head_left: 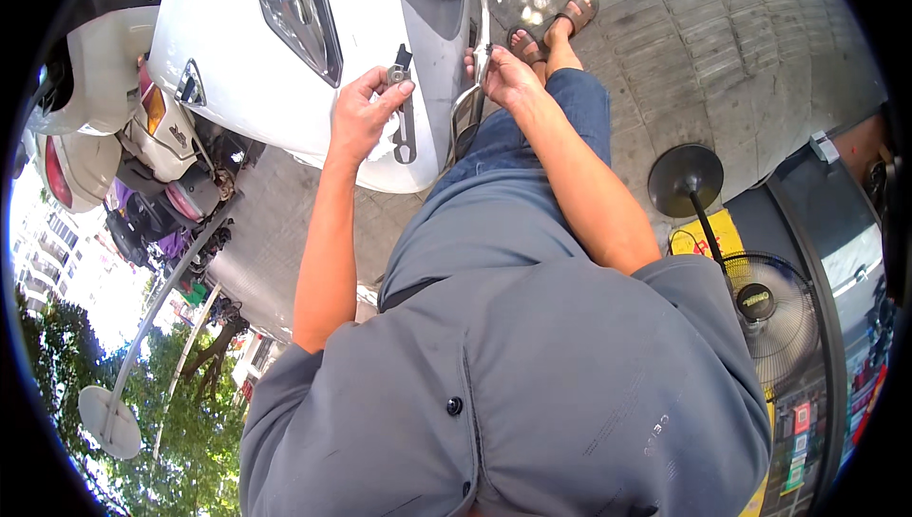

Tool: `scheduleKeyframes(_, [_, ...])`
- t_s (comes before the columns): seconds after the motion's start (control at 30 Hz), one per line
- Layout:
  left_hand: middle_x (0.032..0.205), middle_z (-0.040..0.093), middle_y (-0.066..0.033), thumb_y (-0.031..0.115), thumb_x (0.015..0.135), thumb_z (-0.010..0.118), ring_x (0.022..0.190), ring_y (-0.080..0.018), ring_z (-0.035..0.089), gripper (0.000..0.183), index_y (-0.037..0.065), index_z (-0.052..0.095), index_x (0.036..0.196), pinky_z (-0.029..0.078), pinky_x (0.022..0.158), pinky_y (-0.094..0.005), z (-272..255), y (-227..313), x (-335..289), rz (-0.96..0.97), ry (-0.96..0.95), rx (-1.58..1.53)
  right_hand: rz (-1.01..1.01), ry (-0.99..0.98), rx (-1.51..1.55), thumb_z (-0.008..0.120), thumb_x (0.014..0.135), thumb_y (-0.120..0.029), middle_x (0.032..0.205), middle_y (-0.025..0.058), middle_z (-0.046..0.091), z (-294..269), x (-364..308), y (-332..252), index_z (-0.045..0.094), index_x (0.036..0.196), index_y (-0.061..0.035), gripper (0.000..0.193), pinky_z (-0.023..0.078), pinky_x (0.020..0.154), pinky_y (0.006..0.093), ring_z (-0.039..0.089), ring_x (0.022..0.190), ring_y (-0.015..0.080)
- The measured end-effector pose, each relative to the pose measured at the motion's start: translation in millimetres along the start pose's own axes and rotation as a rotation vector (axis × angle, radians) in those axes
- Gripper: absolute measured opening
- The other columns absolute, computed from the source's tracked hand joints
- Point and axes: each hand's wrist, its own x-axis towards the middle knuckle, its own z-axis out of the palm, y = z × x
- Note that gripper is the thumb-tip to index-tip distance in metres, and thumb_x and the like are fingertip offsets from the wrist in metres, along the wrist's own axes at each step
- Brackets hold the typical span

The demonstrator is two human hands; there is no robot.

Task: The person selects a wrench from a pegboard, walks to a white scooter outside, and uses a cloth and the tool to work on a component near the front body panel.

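My left hand (366, 113) is closed around a dark metal wrench (407, 128), pinched between thumb and fingers over the white scooter body (370, 4). The wrench's open jaw points toward me, and a short black piece stands out at its far end. To the right, my right hand (508, 75) has its fingers closed at a silver metal bar (483, 9) along the scooter's side. A small dark bit shows at the fingertips there, too small to name.
More parked scooters (171, 137) stand at the left, with a round mirror (109, 422) on a long stem below them. Behind my right arm is a standing fan (760, 303) with a round black base (686, 180). Paving (722, 61) stretches along the right.
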Motion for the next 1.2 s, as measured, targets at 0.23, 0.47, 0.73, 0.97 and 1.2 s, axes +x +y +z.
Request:
scheduleKeyframes(0.23, [0.066,0.052,0.0047,0.030,0.086,0.072,0.062,-0.0049,0.045,0.028,0.005,0.063,0.080,0.035,0.056,-0.0231,0.2,0.2,0.7,0.031,-0.022,0.070,-0.260,0.315,0.068,0.047,0.093,0.003,0.097,0.0152,0.058,1.2,-4.3,2.6,0.050,0.115,-0.0023,0.023,0.059,0.071,0.0436,0.064,0.085,0.0290])
scheduleKeyframes(0.47, [0.070,0.056,0.0064,0.026,0.086,0.072,0.062,-0.0033,0.045,0.021,0.006,0.068,0.086,0.036,0.056,-0.0209,-0.4,0.6,-1.2,0.031,-0.027,0.073,-0.418,0.314,-0.010,0.050,0.091,0.003,0.094,0.0116,0.056,6.1,-34.7,-11.3,0.050,0.114,-0.0018,0.024,0.058,0.059,0.0342,0.063,0.071,0.0232])
scheduleKeyframes(0.73, [0.067,0.052,0.0047,0.030,0.086,0.071,0.062,-0.0049,0.044,0.027,0.004,0.063,0.081,0.036,0.057,-0.0229,3.3,6.5,-3.6,0.046,-0.015,0.052,-0.860,0.224,-0.243,0.052,0.091,0.001,0.091,0.0104,0.058,33.0,-60.5,-37.1,0.051,0.111,0.0025,0.020,0.057,0.056,0.0295,0.063,0.066,0.0188])
scheduleKeyframes(0.97, [0.068,0.053,0.0044,0.029,0.086,0.071,0.063,-0.0052,0.045,0.026,0.004,0.064,0.083,0.037,0.058,-0.0224,0.5,4.1,-3.0,0.067,-0.038,0.022,-0.973,0.187,-0.523,0.064,0.091,-0.021,0.088,0.0072,0.062,48.4,-101.9,-134.7,0.060,0.103,0.0012,0.025,0.051,0.056,0.0273,0.059,0.067,0.0134])
scheduleKeyframes(1.2, [0.068,0.052,0.0039,0.029,0.087,0.070,0.064,-0.0058,0.044,0.026,0.004,0.064,0.083,0.036,0.059,-0.0229,-1.9,3.8,-2.6,0.108,-0.063,0.015,-0.467,0.139,-0.795,0.068,0.088,-0.015,0.090,0.0057,0.062,-0.2,-99.4,-66.5,0.058,0.096,-0.0012,0.019,0.053,0.062,0.0291,0.060,0.080,0.0129])
